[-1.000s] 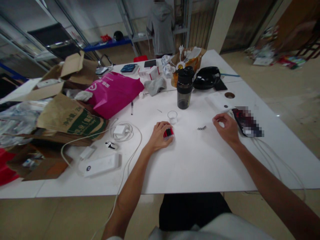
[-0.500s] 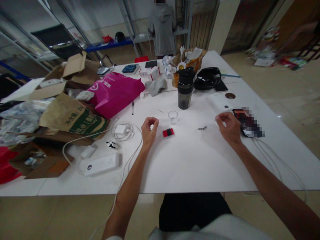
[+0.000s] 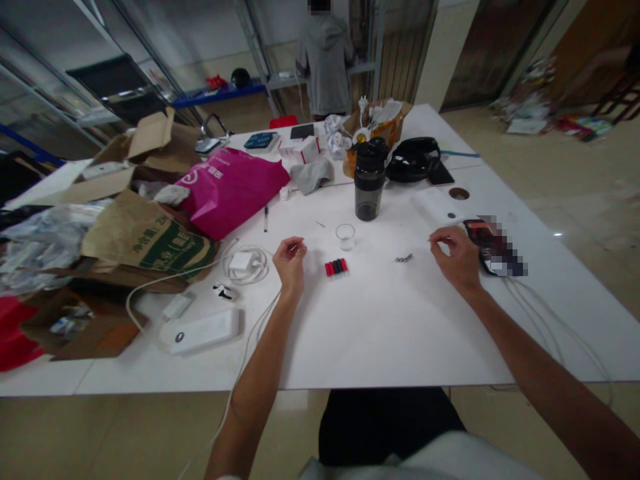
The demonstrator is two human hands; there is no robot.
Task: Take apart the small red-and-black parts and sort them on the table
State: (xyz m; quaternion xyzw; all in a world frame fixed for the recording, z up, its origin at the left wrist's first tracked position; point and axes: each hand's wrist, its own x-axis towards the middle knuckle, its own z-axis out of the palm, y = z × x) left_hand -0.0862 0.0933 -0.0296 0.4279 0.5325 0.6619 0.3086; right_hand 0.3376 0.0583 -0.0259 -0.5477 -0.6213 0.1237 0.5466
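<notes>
On the near side of the cup (image 3: 345, 237) and off to its left, the left hand (image 3: 290, 263) hangs in a narrow curl, thumb and fingertips close together, nothing visible between them. A second ago it covered the red and black row (image 3: 336, 267); now it has drawn back leftward, and the row lies in full sight on the table (image 3: 380, 333), just on the near side of the cup, touched by neither hand. That reads as a finished release: the row seems set down, and the left hand looks free.

Well to the right of the cup, the right hand (image 3: 456, 257) has barely moved. Its thumb and forefinger bend into a narrow ring; whether the tips meet or pinch something tiny, I cannot tell. The phone (image 3: 486, 241) lies just beside it, farther right of the cup. The silver bits (image 3: 404, 258), right of the cup and slightly nearer, stay apart from both hands.

Farther out, a thin pin (image 3: 320, 224) lies left of the cup, and the bottle (image 3: 369, 180) stands upright beyond it.
</notes>
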